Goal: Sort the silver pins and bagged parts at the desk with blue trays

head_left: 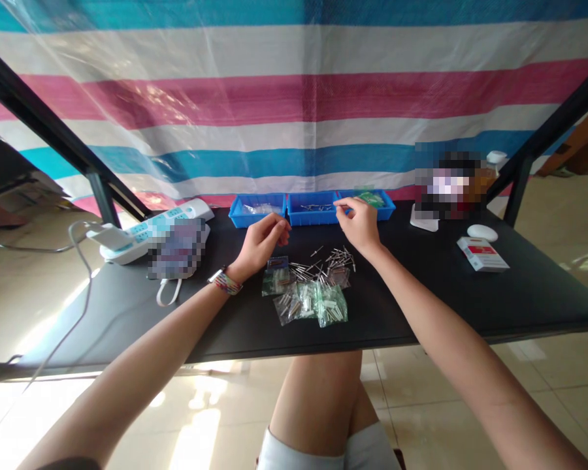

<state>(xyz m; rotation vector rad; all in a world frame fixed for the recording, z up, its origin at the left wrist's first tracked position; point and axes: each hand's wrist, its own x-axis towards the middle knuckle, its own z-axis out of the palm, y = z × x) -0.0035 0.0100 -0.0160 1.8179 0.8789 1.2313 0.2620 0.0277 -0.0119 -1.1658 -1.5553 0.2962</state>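
Note:
My left hand is closed, its fingers curled in front of the left blue bin; whatever they hold is hidden. Over the middle blue bin, my right hand pinches a thin silver piece that looks like a pop rivet. More silver rivets lie inside that bin. Between my forearms, loose pop rivets are scattered on the black table. Just nearer to me lie several small clear and green bags with small parts in them. The left bin contains clear plastic pieces.
Green plastic bags fill part of the right blue bin. A white power strip with a plug and cable stands at left beside a blurred object. On the right are a white box, a white oval object and a bottle.

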